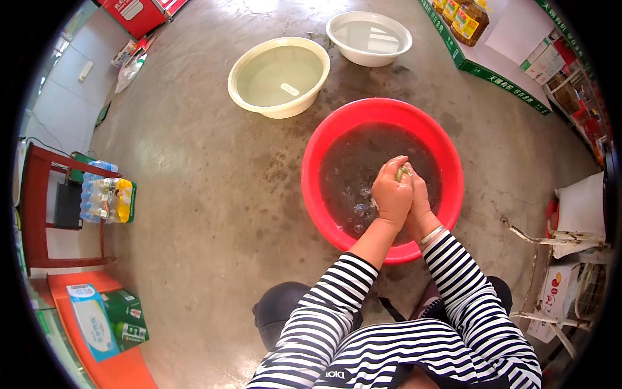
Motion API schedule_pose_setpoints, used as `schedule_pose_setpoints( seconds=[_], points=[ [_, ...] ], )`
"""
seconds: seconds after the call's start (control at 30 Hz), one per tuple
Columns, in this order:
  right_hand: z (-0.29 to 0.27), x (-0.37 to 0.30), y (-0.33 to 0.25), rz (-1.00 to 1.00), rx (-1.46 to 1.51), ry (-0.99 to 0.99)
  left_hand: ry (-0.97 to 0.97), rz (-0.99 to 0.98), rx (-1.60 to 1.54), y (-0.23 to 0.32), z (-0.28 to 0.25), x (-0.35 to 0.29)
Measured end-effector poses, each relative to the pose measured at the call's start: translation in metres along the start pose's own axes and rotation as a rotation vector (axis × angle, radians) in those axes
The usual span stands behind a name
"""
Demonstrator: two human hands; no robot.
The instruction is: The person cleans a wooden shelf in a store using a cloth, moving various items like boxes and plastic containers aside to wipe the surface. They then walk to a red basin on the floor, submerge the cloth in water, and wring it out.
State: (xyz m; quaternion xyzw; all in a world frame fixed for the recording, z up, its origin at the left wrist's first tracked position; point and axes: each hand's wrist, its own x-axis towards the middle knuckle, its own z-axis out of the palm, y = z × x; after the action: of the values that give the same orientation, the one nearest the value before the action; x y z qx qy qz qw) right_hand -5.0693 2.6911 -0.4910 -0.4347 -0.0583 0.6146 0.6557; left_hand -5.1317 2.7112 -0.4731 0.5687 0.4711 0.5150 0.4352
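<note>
A red basin (324,139) of dark, slightly foamy water sits on the concrete floor in front of me. Both my hands are pressed together over its middle. My left hand (390,193) is closed around a small greenish cloth-like item (402,172), only a sliver of which shows between the fingers. My right hand (418,194) sits right behind it, also closed against the same item. Both sleeves are black-and-white striped.
A cream basin (243,65) of clear water and a white basin (337,26) of water stand farther off. Packs of bottles (107,200) and a red wooden frame (32,214) lie left. Boxes (97,321) sit lower left, a worn chair (570,233) right.
</note>
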Motion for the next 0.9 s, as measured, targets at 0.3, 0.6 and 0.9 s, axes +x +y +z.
schedule_pose_setpoints(
  seconds=[0.3,0.6,0.9],
  points=[
    [-0.024,0.019,-0.009,0.000,-0.438,0.015,-0.222,0.065,0.161,-0.026,-0.010,0.017],
    [-0.120,0.055,-0.062,-0.152,-0.578,0.327,-0.108,-0.290,0.502,-0.096,-0.064,0.055],
    [-0.120,0.049,0.067,-0.206,-1.835,0.030,-0.683,-0.225,0.769,-0.161,-0.044,0.004]
  ],
)
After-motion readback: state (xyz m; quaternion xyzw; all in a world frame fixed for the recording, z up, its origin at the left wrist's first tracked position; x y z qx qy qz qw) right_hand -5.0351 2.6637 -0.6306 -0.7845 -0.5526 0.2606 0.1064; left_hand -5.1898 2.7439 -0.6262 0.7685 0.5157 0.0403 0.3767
